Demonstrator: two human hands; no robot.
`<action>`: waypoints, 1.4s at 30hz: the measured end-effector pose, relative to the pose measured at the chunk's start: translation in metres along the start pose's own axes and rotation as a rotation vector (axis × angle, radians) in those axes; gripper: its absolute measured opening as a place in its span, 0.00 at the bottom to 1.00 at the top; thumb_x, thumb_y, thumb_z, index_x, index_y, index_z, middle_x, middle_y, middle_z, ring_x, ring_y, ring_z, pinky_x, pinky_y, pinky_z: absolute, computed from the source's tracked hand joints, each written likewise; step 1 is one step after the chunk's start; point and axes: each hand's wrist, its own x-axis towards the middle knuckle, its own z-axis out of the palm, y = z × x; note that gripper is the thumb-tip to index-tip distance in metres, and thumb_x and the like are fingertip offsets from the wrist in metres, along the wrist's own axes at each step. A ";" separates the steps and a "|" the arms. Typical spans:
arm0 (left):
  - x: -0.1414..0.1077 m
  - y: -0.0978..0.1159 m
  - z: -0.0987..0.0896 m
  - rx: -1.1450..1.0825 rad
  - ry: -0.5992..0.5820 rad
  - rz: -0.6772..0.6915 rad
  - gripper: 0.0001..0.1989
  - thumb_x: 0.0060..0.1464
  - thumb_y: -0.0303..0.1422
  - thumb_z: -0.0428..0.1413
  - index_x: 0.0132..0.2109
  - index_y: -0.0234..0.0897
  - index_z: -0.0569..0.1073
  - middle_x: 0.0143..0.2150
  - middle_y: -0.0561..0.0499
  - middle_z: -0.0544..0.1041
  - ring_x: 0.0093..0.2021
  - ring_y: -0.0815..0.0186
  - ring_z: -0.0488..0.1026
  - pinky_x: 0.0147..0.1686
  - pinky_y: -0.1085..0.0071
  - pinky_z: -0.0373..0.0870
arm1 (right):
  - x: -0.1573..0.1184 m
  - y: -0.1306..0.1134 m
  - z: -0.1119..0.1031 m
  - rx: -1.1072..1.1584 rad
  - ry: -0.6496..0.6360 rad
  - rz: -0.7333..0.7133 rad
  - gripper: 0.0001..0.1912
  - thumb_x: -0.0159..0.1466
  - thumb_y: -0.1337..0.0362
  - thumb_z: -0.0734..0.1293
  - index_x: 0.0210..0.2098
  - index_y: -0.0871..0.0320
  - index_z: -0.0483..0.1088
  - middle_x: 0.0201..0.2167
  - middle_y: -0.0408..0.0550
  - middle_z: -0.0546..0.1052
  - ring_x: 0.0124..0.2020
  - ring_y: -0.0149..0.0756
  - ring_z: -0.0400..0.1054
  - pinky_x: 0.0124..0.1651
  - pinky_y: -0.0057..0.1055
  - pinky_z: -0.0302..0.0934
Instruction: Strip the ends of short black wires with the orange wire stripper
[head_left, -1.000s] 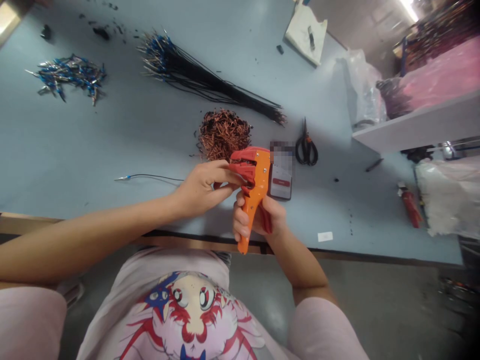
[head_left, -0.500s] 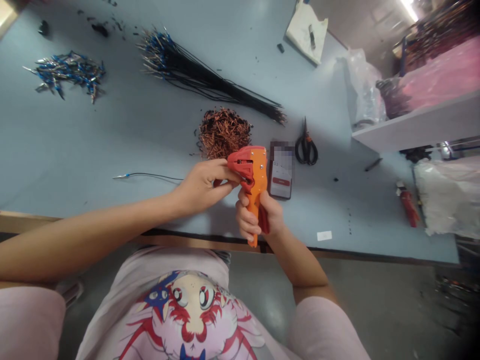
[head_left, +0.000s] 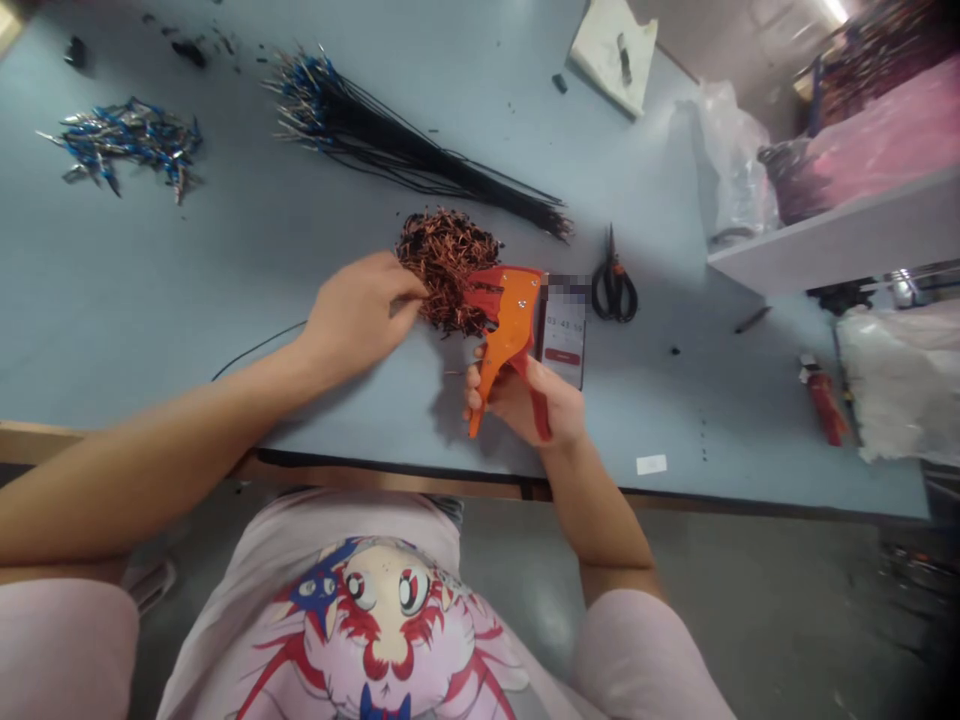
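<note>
My right hand [head_left: 544, 400] is wrapped round an orange and red wire stripper [head_left: 506, 315], its handles spread apart and its red jaws pointing left. A heap of short copper wire pieces [head_left: 446, 255] lies behind the jaws. My left hand [head_left: 360, 315] reaches to the near left edge of this heap, thumb and fingers nearly together in a pinch. Whatever is between those fingertips is too small to make out. A black wire [head_left: 259, 345] lies on the table and runs behind my left forearm and hand, which hide much of it.
A bundle of black wires with blue-banded metal ends [head_left: 420, 150] lies farther back. At the far left is a pile of blue and silver terminals [head_left: 131, 145]. A phone [head_left: 564, 335] and black-handled scissors [head_left: 615, 285] lie to the right, before a shelf [head_left: 832, 225].
My left hand has moved away from the stripper's jaws, left and back to the copper heap. The stripper has tilted and shifted slightly back, and its handles have spread.
</note>
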 end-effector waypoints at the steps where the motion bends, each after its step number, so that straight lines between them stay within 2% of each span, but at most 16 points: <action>1: 0.002 -0.001 -0.002 0.019 0.019 -0.007 0.08 0.54 0.30 0.56 0.36 0.40 0.81 0.36 0.47 0.80 0.37 0.60 0.75 0.38 0.65 0.68 | -0.001 -0.001 -0.001 -0.016 0.009 -0.011 0.25 0.56 0.51 0.73 0.47 0.58 0.69 0.39 0.48 0.76 0.34 0.37 0.73 0.38 0.42 0.74; 3: 0.003 -0.001 -0.006 0.017 0.016 -0.027 0.08 0.54 0.30 0.56 0.36 0.40 0.81 0.36 0.48 0.81 0.36 0.60 0.75 0.38 0.65 0.67 | -0.005 -0.003 -0.002 -0.057 0.037 -0.016 0.26 0.55 0.52 0.74 0.48 0.57 0.69 0.41 0.49 0.77 0.34 0.38 0.73 0.37 0.41 0.74; 8: 0.002 0.006 -0.009 0.006 -0.085 -0.146 0.05 0.52 0.30 0.58 0.35 0.41 0.79 0.34 0.52 0.82 0.31 0.62 0.74 0.33 0.68 0.63 | -0.014 -0.009 -0.004 -0.273 0.138 0.057 0.25 0.58 0.51 0.74 0.49 0.58 0.67 0.45 0.56 0.79 0.32 0.39 0.75 0.30 0.37 0.73; 11: 0.001 0.006 -0.007 -0.011 -0.051 -0.137 0.04 0.51 0.31 0.59 0.34 0.42 0.78 0.32 0.52 0.81 0.29 0.64 0.72 0.31 0.68 0.61 | -0.014 -0.009 -0.005 -0.410 0.155 0.097 0.30 0.59 0.50 0.74 0.53 0.60 0.66 0.48 0.59 0.77 0.32 0.40 0.76 0.28 0.35 0.72; 14: 0.001 0.006 -0.007 -0.099 -0.001 -0.107 0.04 0.51 0.30 0.57 0.35 0.41 0.77 0.30 0.52 0.80 0.29 0.64 0.72 0.32 0.68 0.63 | -0.013 -0.006 -0.006 -0.475 0.158 -0.009 0.32 0.57 0.51 0.75 0.55 0.58 0.65 0.52 0.59 0.75 0.36 0.40 0.76 0.31 0.35 0.73; 16: 0.001 0.007 -0.008 -0.153 0.012 -0.105 0.04 0.51 0.29 0.57 0.34 0.40 0.76 0.31 0.52 0.79 0.30 0.64 0.72 0.32 0.68 0.65 | -0.013 -0.005 -0.006 -0.459 0.152 -0.110 0.31 0.58 0.52 0.75 0.56 0.56 0.65 0.54 0.57 0.73 0.38 0.40 0.76 0.35 0.36 0.73; 19: 0.001 0.011 -0.010 -0.198 0.018 -0.098 0.03 0.52 0.29 0.57 0.33 0.40 0.76 0.30 0.53 0.78 0.29 0.66 0.71 0.32 0.69 0.65 | -0.015 -0.004 -0.005 -0.410 0.119 -0.161 0.26 0.60 0.54 0.75 0.54 0.56 0.66 0.47 0.52 0.74 0.38 0.39 0.75 0.37 0.37 0.72; 22: 0.000 0.015 -0.011 -0.199 0.037 -0.063 0.03 0.53 0.29 0.57 0.32 0.40 0.76 0.29 0.54 0.77 0.28 0.68 0.69 0.32 0.70 0.65 | -0.015 -0.002 -0.003 -0.409 0.089 -0.148 0.24 0.61 0.56 0.74 0.51 0.58 0.67 0.40 0.49 0.74 0.36 0.38 0.73 0.33 0.35 0.71; 29: -0.002 0.017 -0.012 -0.100 0.090 0.022 0.05 0.55 0.30 0.56 0.35 0.39 0.77 0.33 0.53 0.78 0.31 0.67 0.71 0.33 0.69 0.64 | -0.013 0.004 -0.002 -0.332 0.055 -0.109 0.26 0.59 0.57 0.76 0.52 0.58 0.66 0.38 0.49 0.74 0.35 0.38 0.74 0.30 0.34 0.71; 37: -0.004 0.017 -0.007 -0.184 0.048 0.093 0.04 0.56 0.30 0.56 0.35 0.38 0.76 0.31 0.53 0.77 0.29 0.69 0.69 0.31 0.71 0.64 | -0.013 0.003 -0.001 -0.277 -0.048 -0.065 0.24 0.60 0.55 0.75 0.49 0.59 0.67 0.39 0.50 0.76 0.35 0.39 0.75 0.38 0.43 0.75; 42: -0.005 0.020 -0.007 -0.209 0.037 0.117 0.04 0.56 0.30 0.55 0.36 0.38 0.76 0.31 0.53 0.76 0.29 0.69 0.69 0.30 0.71 0.64 | -0.013 0.005 -0.001 -0.260 -0.040 -0.062 0.21 0.62 0.55 0.73 0.49 0.60 0.68 0.37 0.49 0.76 0.34 0.38 0.75 0.38 0.43 0.76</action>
